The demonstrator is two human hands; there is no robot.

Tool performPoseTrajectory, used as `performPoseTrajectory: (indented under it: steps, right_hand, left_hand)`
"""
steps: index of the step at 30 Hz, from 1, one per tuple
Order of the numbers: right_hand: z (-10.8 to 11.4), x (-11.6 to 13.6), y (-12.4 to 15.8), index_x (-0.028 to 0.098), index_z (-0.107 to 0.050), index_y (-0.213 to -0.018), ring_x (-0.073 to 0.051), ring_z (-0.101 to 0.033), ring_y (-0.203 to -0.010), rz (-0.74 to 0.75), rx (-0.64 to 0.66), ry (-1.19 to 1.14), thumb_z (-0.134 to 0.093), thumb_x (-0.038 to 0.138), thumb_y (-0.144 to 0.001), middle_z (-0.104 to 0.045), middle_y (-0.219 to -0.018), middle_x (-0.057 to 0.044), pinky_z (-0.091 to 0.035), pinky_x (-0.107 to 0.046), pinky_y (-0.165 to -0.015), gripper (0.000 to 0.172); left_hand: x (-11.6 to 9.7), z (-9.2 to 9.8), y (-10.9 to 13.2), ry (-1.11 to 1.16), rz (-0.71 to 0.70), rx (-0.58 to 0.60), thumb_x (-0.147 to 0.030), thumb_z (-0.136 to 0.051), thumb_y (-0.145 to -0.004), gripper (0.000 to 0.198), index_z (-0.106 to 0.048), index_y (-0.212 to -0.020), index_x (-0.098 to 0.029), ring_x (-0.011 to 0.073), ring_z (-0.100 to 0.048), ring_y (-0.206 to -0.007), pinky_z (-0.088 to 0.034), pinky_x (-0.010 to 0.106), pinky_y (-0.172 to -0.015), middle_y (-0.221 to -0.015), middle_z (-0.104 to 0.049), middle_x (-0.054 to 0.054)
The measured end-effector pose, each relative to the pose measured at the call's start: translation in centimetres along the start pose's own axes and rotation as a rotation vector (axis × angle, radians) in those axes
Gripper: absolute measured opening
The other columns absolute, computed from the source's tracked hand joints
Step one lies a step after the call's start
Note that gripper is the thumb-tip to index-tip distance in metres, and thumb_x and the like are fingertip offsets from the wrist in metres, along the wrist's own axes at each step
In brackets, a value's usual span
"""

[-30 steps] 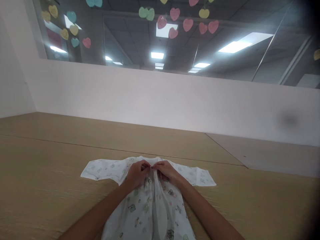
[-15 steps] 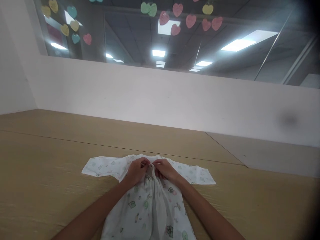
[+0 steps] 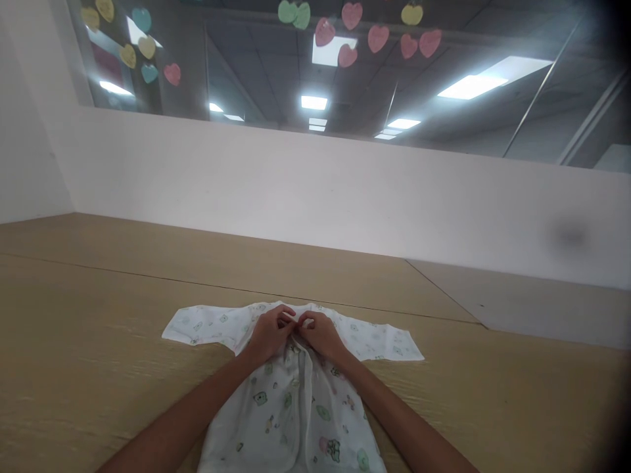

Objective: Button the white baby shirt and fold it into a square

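Observation:
A small white baby shirt (image 3: 261,414) with printed animals and green and pink motifs lies front up, its sleeves spread to both sides. Just below the neckline, my left hand (image 3: 271,334) pinches the edge of the front opening. My right hand (image 3: 319,335) pinches the other front edge right beside it, so the fingertips of both hands meet at the collar. Whatever small fastening sits between the fingertips is hidden. Below the hands the two front edges run down side by side, with a narrow gap between them.
The shirt rests on a tan wooden table (image 3: 113,302) with a seam across it. A grey panel (image 3: 532,302) adjoins at the right. Behind stands a white wall (image 3: 296,177), topped by a glass pane with heart-shaped paper notes (image 3: 378,39).
My fingertips have come together at the collar. The right front edge, raised in a fold before, now lies flatter and nearer the left edge.

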State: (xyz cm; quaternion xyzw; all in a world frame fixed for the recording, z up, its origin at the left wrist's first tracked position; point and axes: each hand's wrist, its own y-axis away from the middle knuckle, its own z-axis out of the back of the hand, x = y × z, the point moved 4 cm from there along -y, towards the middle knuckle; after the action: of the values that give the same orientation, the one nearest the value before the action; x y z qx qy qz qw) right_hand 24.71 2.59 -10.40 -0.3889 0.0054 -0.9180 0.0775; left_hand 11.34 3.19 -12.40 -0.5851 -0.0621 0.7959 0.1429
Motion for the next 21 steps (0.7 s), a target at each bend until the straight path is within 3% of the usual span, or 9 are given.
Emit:
performPoseTrajectory:
  steps: [7, 15, 21]
  right_hand:
    - [0.14, -0.09, -0.14, 0.014, -0.060, -0.068, -0.007, -0.041, -0.048, -0.060, 0.051, -0.209, -0.054, 0.020, -0.067, -0.049, -0.053, 0.003, -0.028, -0.018, -0.046, 0.008]
    - [0.35, 0.08, 0.28, 0.017, -0.056, -0.073, -0.006, -0.028, -0.036, -0.231, 0.116, -0.349, -0.055, 0.025, -0.068, -0.034, -0.041, 0.007, -0.017, -0.019, -0.036, 0.010]
    - [0.42, -0.23, 0.20, 0.017, -0.056, -0.075, -0.007, -0.031, -0.035, -0.262, 0.095, -0.354, -0.055, 0.026, -0.071, -0.036, -0.039, 0.007, -0.020, -0.019, -0.035, 0.010]
  left_hand:
    - [-0.24, 0.17, 0.10, 0.058, 0.008, -0.036, -0.018, -0.055, -0.070, 0.015, -0.058, -0.084, -0.016, 0.0147, -0.064, -0.067, -0.047, 0.024, -0.063, -0.071, -0.068, 0.003]
    - [-0.20, 0.21, 0.08, 0.008, -0.002, -0.054, -0.020, -0.055, -0.071, 0.014, -0.058, -0.084, -0.017, 0.0147, -0.064, -0.067, -0.046, 0.023, -0.061, -0.073, -0.069, 0.002]
    - [-0.21, 0.35, 0.01, -0.105, 0.006, -0.069, -0.017, -0.053, -0.071, 0.013, -0.059, -0.083, -0.018, 0.0140, -0.063, -0.069, -0.046, 0.023, -0.064, -0.074, -0.068, 0.001]
